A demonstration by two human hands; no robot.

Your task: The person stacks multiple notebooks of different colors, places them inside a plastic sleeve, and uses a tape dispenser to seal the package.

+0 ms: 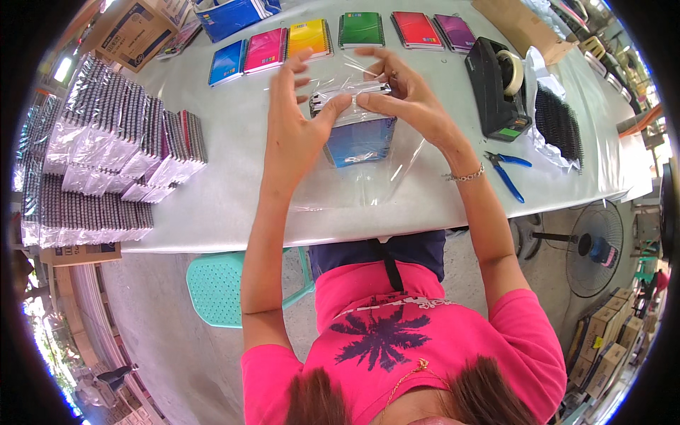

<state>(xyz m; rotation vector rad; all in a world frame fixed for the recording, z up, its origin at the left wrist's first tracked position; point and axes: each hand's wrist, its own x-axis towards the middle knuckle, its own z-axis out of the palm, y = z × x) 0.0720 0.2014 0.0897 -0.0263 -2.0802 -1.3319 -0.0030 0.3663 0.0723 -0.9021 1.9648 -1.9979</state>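
Observation:
A small stack of spiral notebooks (360, 142) with a blue face toward me stands on the table, with clear plastic film (368, 193) around and under it. My left hand (296, 117) is at its left side, thumb pressed on the film at the upper edge, the other fingers reaching up and past it. From the right, my right hand (409, 99) curves round the far corner, its thumb meeting the left one on the film. Parts of the fingers behind the stack are hidden. White page edges and dark wire show under the thumbs.
Several coloured notebooks, including a green one (360, 30), line the far side. Wrapped notebook stacks (106, 134) rise at the left. To the right are a black tape dispenser (498, 88), blue-handled cutters (508, 172) and black binding coils (557, 127). A fan (593, 248) stands beyond the table edge.

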